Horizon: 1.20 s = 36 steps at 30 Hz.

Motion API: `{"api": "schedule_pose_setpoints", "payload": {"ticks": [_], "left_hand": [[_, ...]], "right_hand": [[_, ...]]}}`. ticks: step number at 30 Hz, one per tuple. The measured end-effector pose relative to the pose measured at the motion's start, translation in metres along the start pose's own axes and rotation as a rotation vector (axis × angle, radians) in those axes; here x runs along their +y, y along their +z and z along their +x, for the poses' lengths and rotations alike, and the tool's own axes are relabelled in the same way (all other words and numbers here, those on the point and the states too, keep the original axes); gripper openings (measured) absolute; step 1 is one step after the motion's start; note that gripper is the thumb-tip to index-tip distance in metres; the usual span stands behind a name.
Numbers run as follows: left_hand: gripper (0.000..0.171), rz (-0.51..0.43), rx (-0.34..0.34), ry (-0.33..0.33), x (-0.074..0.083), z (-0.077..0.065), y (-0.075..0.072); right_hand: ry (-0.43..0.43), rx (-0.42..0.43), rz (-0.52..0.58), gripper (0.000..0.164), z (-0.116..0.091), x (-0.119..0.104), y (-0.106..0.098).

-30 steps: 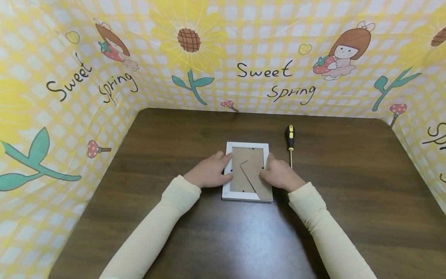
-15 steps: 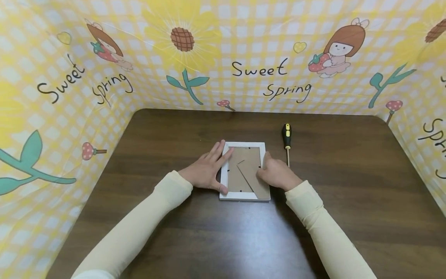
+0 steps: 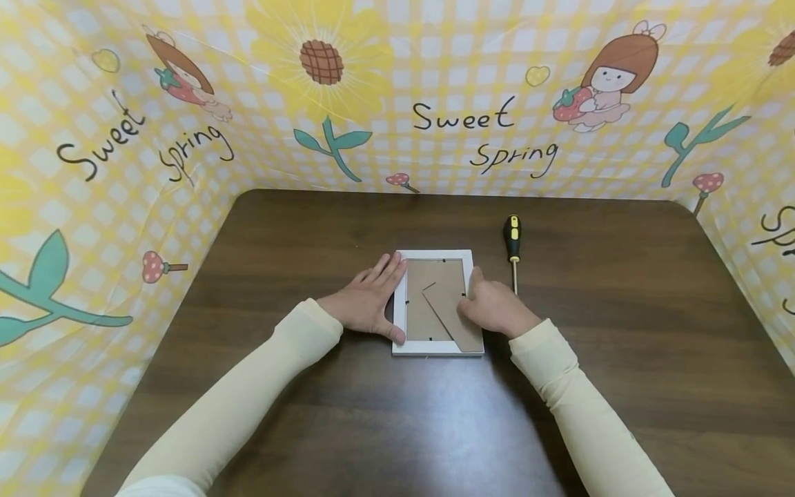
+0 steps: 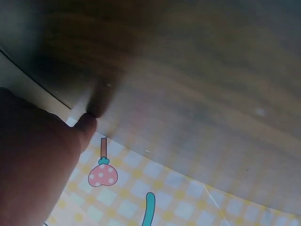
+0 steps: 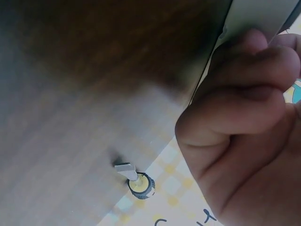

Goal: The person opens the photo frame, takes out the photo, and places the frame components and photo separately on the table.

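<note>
A white picture frame (image 3: 428, 348) lies face down on the table, its brown backing board (image 3: 422, 317) and flat easel leg uppermost. Small dark tabs show around the board. My left hand (image 3: 366, 300) rests along the left edge, fingers extended toward the upper corner and thumb near the lower one. At the opposite edge my right hand (image 3: 497, 310) grips the frame, thumb on the board and fingers curled against the side. The right wrist view shows those bent fingers (image 5: 235, 113) close against the frame's edge (image 5: 258, 16).
A black and yellow screwdriver (image 3: 512, 238) lies to the right of the frame, handle toward the back and part of its shaft behind the right hand. Yellow checked cloth (image 3: 459, 83) with printed figures stands around the dark wooden table (image 3: 397, 428).
My left hand has spread from a bent hold at the left edge to a flat span along it, thumb sliding toward the lower corner. The right hand keeps its place.
</note>
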<state>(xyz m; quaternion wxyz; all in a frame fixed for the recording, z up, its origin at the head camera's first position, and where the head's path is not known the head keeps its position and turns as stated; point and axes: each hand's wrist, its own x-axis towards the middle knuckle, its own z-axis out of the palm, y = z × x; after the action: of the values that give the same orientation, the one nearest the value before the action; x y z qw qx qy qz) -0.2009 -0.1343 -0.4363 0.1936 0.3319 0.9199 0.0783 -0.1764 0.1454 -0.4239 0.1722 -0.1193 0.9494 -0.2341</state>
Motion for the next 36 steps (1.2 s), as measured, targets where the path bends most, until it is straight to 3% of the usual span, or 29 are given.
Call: {"api": "schedule_pose_setpoints", "payload": {"ticks": [12,14,17,19,27,32,36], "left_hand": [[0.144,0.011,-0.024,-0.062,-0.004,-0.009,-0.007],[0.144,-0.002,-0.033,-0.075,-0.004,-0.012,-0.007],[0.144,-0.017,-0.056,-0.100,0.000,-0.014,-0.007],[0.143,-0.012,-0.067,-0.105,0.004,-0.013,-0.008],[0.142,-0.018,-0.080,-0.105,0.018,-0.005,-0.009],[0.142,-0.023,-0.092,-0.109,0.020,-0.006,-0.010],[0.142,-0.024,-0.085,-0.098,0.022,-0.008,-0.013]], "right_hand": [[-0.008,-0.065,-0.007,0.084,0.007,-0.015,-0.007],[-0.035,-0.072,0.011,0.076,0.009,-0.015,-0.009],[-0.073,-0.055,0.037,0.047,0.013,-0.011,-0.014],[-0.101,-0.008,0.025,0.032,0.017,-0.003,-0.020],[-0.054,0.353,-0.051,0.023,0.031,0.025,-0.056],[-0.026,0.441,-0.111,0.017,0.040,0.033,-0.074],[0.024,0.429,-0.169,0.026,0.050,0.040,-0.080]]}}
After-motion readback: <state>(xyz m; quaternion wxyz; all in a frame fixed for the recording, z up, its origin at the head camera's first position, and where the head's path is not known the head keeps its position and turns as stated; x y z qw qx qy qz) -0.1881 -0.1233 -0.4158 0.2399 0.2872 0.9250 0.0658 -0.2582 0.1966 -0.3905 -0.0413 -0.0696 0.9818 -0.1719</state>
